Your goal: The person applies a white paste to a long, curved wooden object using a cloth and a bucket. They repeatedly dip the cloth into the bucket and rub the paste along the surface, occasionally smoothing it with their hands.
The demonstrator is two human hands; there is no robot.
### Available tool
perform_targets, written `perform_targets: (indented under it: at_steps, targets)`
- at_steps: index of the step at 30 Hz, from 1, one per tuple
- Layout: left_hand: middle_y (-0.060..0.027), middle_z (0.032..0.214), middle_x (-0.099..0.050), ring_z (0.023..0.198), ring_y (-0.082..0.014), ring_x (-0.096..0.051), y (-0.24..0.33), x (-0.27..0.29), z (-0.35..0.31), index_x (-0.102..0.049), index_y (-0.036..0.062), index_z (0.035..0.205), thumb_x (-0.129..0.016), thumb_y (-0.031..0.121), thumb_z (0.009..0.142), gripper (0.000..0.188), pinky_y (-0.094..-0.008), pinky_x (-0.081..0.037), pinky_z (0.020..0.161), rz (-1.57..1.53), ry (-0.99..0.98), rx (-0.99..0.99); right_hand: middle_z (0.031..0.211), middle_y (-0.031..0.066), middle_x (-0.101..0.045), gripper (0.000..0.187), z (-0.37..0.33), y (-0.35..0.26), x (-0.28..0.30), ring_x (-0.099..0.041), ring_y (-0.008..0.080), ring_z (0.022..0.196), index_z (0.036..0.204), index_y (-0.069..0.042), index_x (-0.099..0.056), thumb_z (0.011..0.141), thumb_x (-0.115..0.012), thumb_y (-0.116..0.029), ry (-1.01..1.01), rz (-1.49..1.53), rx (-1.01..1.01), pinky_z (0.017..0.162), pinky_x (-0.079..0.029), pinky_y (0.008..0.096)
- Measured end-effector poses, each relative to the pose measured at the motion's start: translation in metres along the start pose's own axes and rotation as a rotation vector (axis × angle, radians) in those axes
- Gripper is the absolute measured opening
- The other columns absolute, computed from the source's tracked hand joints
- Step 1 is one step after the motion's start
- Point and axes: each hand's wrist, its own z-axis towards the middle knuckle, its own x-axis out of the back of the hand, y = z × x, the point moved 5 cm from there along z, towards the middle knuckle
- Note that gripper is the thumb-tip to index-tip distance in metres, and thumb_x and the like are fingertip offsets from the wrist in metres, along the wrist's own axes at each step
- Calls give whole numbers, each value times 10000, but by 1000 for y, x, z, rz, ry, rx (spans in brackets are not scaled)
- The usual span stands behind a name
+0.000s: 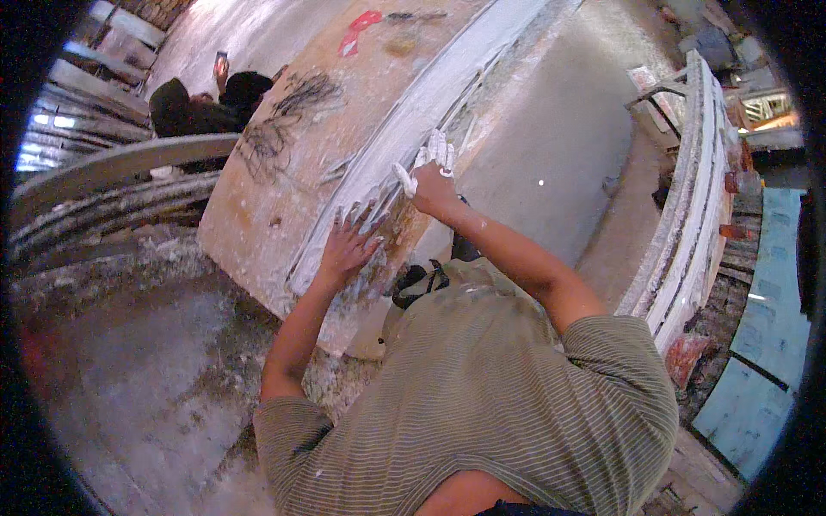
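Observation:
A long white strip, which looks like wet plaster moulding (pixel 391 142), runs diagonally across a wide tan work board (pixel 245 202). My left hand (pixel 351 243) lies over its near end, fingers spread and smeared with white. Further up, my right hand (pixel 434 181) rests at the strip's right edge, its fingers coated white and stretched out, thumb apart. Neither hand appears to hold anything. Thin ridges run along the strip beside my right fingers. Whatever lies under the palms is hidden.
Tangled dark fibres (pixel 301 101), a red-and-white strip (pixel 357 33) and a slim dark tool (pixel 417 15) lie on the board. Two people (pixel 202 107) are beyond its left side, with a raised phone. Curved white mouldings (pixel 675 224) stand right, near light-blue panels (pixel 766 292).

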Motion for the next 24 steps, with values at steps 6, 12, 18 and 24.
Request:
perform_targets:
  at_steps: [6,12,18,24]
  targets:
    - [-23,1478,-263,1341,-236,-263,10,12,144,-392,248,1374,-408,429,906,503,-482,-123,1110,37,101,-15,1184,298,-467,448,89,111,25,-495,426,1115,1091,20,-572,789,-553,-310,-150,291,-408,904,-434,494]
    - [-29,1490,-229,1349,-236,-240,29,15,369,-396,263,1368,-369,478,912,505,-486,-143,1105,83,139,-50,1148,280,-519,394,213,292,63,-552,395,1066,1071,11,-588,759,-529,-222,-12,248,-446,891,-457,455]
    - [-34,1512,-160,1349,-280,-248,28,3,564,-371,308,1379,-355,461,923,481,-477,-185,1096,26,206,-4,1002,318,-588,480,324,469,135,-567,454,951,990,83,-599,782,-558,-348,83,348,-384,873,-453,457]
    - [-70,1521,-108,1328,-385,-253,13,-9,552,-359,309,1388,-363,439,926,479,-542,-189,1074,-107,-10,121,1318,267,-395,551,301,462,112,-438,412,1180,1205,17,-498,829,-552,-383,19,415,-258,971,-387,447]
